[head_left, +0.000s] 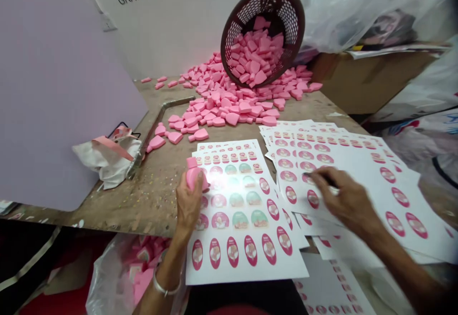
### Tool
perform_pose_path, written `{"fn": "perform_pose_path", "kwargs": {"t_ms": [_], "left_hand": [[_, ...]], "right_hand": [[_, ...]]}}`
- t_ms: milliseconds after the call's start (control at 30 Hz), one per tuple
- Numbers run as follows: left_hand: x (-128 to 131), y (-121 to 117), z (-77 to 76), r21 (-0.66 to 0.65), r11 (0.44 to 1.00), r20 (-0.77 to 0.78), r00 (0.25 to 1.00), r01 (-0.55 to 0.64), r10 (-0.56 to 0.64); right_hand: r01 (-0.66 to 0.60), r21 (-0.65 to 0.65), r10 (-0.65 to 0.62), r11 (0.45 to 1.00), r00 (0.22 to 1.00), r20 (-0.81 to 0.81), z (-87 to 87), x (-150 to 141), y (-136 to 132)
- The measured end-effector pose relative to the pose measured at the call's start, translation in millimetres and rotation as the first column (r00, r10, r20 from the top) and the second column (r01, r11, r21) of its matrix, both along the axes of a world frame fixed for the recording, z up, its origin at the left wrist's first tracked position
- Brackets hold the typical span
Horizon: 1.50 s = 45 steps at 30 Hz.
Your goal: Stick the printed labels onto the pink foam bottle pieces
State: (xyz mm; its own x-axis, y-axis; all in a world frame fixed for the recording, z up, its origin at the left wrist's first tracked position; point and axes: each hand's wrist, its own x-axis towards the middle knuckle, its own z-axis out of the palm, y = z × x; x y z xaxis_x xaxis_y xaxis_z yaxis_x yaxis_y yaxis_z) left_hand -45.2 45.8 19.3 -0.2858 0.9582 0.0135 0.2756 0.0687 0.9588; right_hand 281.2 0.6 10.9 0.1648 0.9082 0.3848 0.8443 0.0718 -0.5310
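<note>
The left hand (188, 205) is curled closed around a pink moulded piece (193, 174), holding it upright just above a sheet of printed oval and round labels (243, 257) that lies at the near edge of the wooden surface (161, 205). The right hand (343, 200) sits farther right with its fingers (322, 176) pinched together over a fanned stack of similar label sheets (393, 200); it seems to grip something small and dark, though blur makes that hard to tell. A silver bangle (166, 284) circles the left wrist. On the far side, a brown perforated plastic basket (263, 33) lies tipped over, spilling a heap of pink heart-like pieces (229, 100) across the surface. A metal bar (161, 119) lies to the left beside a crumpled white cloth (107, 160)
</note>
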Motion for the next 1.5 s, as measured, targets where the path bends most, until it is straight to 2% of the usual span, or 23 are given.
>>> {"fn": "perform_pose_path", "kwargs": {"t_ms": [33, 133, 233, 300, 500, 667, 900, 1000, 1133, 1233, 1300, 1367, 1433, 1500], "left_hand": [[6, -15, 3.9, -0.029, 0.997, 0.039, 0.996, 0.078, -0.077], [28, -60, 4.9, -0.161, 0.937, 0.229, 0.936, 0.309, -0.269], [46, -90, -5.4, -0.248, 0.872, 0.384, 0.869, 0.422, -0.311], [54, -99, -12.1, -0.275, 0.846, 0.452, 0.838, 0.457, -0.305], [62, -93, -19.8, -0.225, 0.825, 0.511, 0.784, 0.518, -0.352], [63, -91, -22.5, -0.235, 0.814, 0.501, 0.784, 0.531, -0.367], [63, -89, -19.0, -0.244, 0.818, 0.496, 0.792, 0.521, -0.356], [63, -90, -19.2, -0.239, 0.813, 0.5, 0.785, 0.531, -0.366], [63, -90, -19.2, -0.236, 0.807, 0.531, 0.767, 0.541, -0.359], [64, -89, -17.2, -0.24, 0.822, 0.516, 0.785, 0.516, -0.343], [64, -88, -15.3, -0.231, 0.844, 0.472, 0.814, 0.484, -0.338], [64, -88, -13.8, -0.226, 0.857, 0.448, 0.831, 0.463, -0.33], [64, -88, -13.1, -0.226, 0.85, 0.489, 0.81, 0.476, -0.323], [63, -89, -13.1, -0.236, 0.833, 0.561, 0.77, 0.5, -0.304]], "right_hand": [[-0.091, -0.031, 0.091, 0.995, 0.996, -0.009, -2.8, -25, -4], [-0.188, -0.017, 0.188, 0.982, 0.982, 0.001, -13.0, -74, -19], [-0.225, 0.033, 0.222, 0.974, 0.972, 0.082, -20.2, -89, -34], [-0.22, 0.059, 0.21, 0.974, 0.966, 0.15, -22.5, -91, -41], [-0.185, 0.064, 0.158, 0.981, 0.941, 0.301, -24.6, -92, -46], [-0.164, 0.012, 0.15, 0.986, 0.925, 0.349, -27.6, -89, -47], [-0.199, -0.012, 0.198, 0.98, 0.962, 0.19, -32.0, -84, -47], [-0.176, -0.035, 0.179, 0.984, 0.976, 0.122, -33.5, -84, -44], [-0.146, 0.038, 0.137, 0.989, 0.974, 0.178, -31.5, -89, -44], [-0.175, 0.101, 0.148, 0.979, 0.961, 0.232, -25.0, -96, -47], [-0.176, 0.115, 0.153, 0.978, 0.971, 0.182, -18.9, -99, -49], [-0.141, 0.089, 0.137, 0.986, 0.989, 0.049, -11.7, -99, -50], [-0.074, 0.022, 0.077, 0.997, 0.987, -0.141, -3.5, -96, -50], [-0.028, -0.078, -0.001, 0.997, 0.941, -0.338, 4.4, -92, -49]]}}
